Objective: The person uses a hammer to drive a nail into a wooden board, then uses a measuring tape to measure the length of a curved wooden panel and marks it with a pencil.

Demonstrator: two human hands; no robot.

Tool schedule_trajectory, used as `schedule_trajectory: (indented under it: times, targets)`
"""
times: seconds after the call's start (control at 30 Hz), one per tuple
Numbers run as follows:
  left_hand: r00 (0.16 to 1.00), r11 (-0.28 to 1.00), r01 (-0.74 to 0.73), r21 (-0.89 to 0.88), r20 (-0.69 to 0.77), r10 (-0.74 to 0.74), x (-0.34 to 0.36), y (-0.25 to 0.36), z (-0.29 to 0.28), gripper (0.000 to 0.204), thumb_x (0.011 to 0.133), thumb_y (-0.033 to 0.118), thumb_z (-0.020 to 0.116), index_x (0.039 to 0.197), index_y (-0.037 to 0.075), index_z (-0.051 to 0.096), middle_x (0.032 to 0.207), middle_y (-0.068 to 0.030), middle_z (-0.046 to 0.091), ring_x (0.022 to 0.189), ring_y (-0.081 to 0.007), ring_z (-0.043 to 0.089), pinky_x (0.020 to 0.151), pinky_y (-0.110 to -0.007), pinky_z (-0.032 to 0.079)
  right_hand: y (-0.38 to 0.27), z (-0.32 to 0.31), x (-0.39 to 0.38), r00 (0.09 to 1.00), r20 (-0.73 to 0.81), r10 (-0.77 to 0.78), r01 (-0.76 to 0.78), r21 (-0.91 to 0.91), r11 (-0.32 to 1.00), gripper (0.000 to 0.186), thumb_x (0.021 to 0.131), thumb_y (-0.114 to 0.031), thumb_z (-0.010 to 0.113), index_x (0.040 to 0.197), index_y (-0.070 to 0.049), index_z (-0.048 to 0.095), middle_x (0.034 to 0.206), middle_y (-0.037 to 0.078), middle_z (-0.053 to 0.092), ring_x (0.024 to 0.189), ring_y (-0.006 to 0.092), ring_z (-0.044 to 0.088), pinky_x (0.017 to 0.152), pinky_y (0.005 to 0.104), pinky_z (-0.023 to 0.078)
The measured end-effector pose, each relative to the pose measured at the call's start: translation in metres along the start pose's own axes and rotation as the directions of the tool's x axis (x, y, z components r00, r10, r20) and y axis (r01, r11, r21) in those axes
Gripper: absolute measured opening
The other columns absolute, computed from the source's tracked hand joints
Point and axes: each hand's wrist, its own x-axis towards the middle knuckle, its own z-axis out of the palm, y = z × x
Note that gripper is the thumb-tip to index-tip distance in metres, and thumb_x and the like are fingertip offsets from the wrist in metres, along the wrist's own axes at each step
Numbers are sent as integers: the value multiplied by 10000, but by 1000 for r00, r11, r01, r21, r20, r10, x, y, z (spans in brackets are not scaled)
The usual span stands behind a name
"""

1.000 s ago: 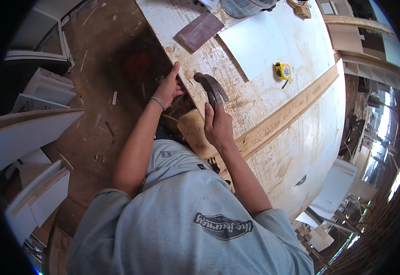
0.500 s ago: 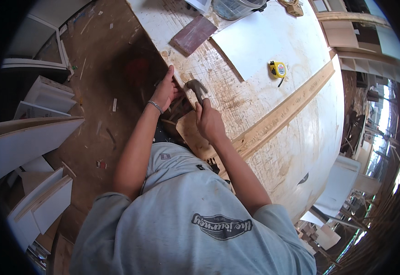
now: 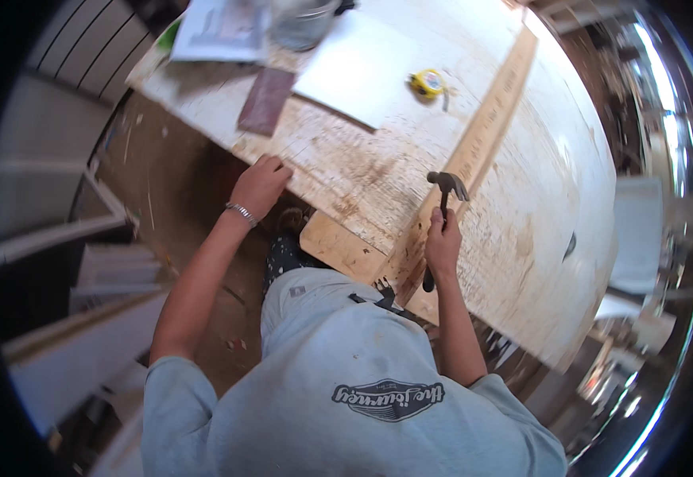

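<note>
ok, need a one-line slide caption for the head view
Right hand grips a dark claw hammer over a long wooden strip; left hand rests at the worn white workbench edge.

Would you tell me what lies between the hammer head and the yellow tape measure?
In the head view, only bare scuffed tabletop and the long wooden strip separate hammer from tape measure.

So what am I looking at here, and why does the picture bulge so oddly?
There is no machine here: a person wears a wide fisheye camera on the head, looking down, which bends straight edges. The right hand grips a hammer above a long wooden strip on a worn white worktable. The left hand rests at the table's edge. Farther off lie a yellow tape measure, a white sheet and a dark brown block.
</note>
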Motion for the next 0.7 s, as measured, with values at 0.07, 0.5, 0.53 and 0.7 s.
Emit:
schedule_trajectory:
  times: [0.07,0.5,0.53,0.7]
  targets:
    - [981,995,-100,-1,168,99,15,-13,-1,69,836,120,663,852,72,616,885,-114,596,930,-320,597,787,-431,527,42,-20,-6,988,-130,86,-83,28,996,355,1045,-345,518,893,-27,562,645,31,511,583,142,516,564,343,434]
    - [323,937,-348,43,943,76,172,75,-11,320,780,184,694,1005,-37,745,914,-228,727,860,-352,710,795,-405,563,164,-83,-114,791,-373,485,-463,154,873,353,1012,-332,560,1037,17,601,835,273,636,817,441,627,756,483,476]
    - [313,966,-248,-72,938,150,196,96,-8,376,781,185,683,1086,-27,737,860,-183,730,790,-268,705,766,-368,555,178,-84,-111,796,-370,479,-451,165,877,348,1009,-327,565,1040,17,602,849,277,643,825,448,631,755,488,477]
    - [719,581,485,-654,676,161,299,203,46,235,940,176,679,1085,-8,666,944,-62,678,892,-146,645,873,-305,536,221,-116,-42,819,-332,468,-413,223,883,344,1006,-321,576,1053,18,607,842,259,657,796,447,633,730,480,488]
